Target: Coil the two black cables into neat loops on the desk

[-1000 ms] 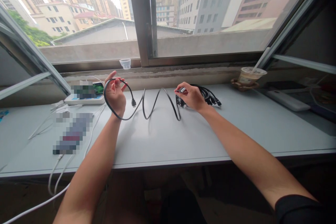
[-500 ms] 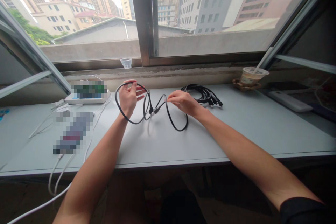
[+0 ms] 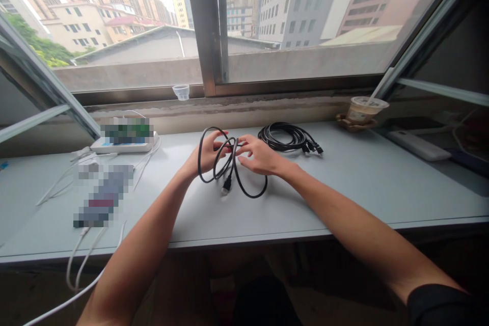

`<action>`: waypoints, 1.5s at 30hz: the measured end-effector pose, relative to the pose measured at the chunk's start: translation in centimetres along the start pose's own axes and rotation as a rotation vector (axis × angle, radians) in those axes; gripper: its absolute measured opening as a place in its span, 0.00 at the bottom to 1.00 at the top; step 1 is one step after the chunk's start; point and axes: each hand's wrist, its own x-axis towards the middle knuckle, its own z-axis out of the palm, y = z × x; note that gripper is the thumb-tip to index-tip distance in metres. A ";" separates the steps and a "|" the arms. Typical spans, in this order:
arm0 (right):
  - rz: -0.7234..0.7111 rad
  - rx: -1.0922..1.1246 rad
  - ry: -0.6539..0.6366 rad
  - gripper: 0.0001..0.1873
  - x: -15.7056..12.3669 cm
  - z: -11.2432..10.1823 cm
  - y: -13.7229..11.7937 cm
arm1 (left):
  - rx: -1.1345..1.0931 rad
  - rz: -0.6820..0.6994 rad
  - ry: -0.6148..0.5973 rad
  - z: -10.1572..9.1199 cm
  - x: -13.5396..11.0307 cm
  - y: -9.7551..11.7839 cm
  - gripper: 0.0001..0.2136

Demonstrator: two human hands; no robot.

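Observation:
Between my hands a black cable (image 3: 250, 196) hangs in loose loops over the table. Its dark connector plug (image 3: 226, 183) dangles below the loops, with a pale tip that may be a cap. My left hand (image 3: 209, 152) has loops lying around it, its fingers curled on the cable. From the other side my right hand (image 3: 257, 155) grips the cable near its fingertips, close to the left fingers. Behind my right hand lies a coiled bundle of black cables (image 3: 282, 136), several plugs at its right end.
A white power strip (image 3: 124, 146) with blurred items and a blurred grey device (image 3: 105, 193) with white cords lie at left. A drink cup (image 3: 364, 111) in a cardboard holder stands at back right. A small plastic cup (image 3: 181, 92) sits on the windowsill.
My left hand has moved right with its loops, so both hands are now close together. The cable loops have bunched up, and the plug hangs lower.

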 end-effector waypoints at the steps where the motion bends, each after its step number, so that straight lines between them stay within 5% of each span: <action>1: 0.063 0.063 -0.030 0.08 0.0 0.0 -0.2 | -0.010 0.011 0.000 0.1 0.1 -0.1 0.30; 7: 0.254 0.552 -0.049 0.14 0.6 -1.1 -0.6 | -0.149 0.066 -0.071 0.4 0.7 0.0 0.36; 15: 0.438 1.045 -0.097 0.10 0.5 -3.0 -0.7 | -0.129 0.064 -0.121 -0.5 0.1 1.5 0.38; 21: 0.451 1.301 0.199 0.11 0.6 -5.8 -0.2 | 0.051 0.069 0.172 -4.5 0.2 1.1 0.28; 24: 0.458 1.249 0.283 0.12 0.6 -5.9 -0.4 | 0.009 -0.017 0.238 -5.0 0.4 0.6 0.23; 28: 0.524 1.189 0.246 0.35 0.8 -4.0 -1.7 | -0.035 -0.132 0.232 -2.5 0.4 0.7 0.28; 33: 0.528 1.078 0.254 0.17 1.1 -1.5 -2.5 | 0.333 -0.172 0.220 0.7 -0.3 1.5 0.19; 38: 0.566 0.868 0.225 0.12 1.0 -0.8 -1.9 | 0.400 -0.230 0.054 1.2 -1.2 2.8 0.07; 45: 0.534 0.641 0.153 0.17 0.9 -1.5 -1.9 | 0.262 -0.194 -0.078 2.3 -1.4 3.5 0.21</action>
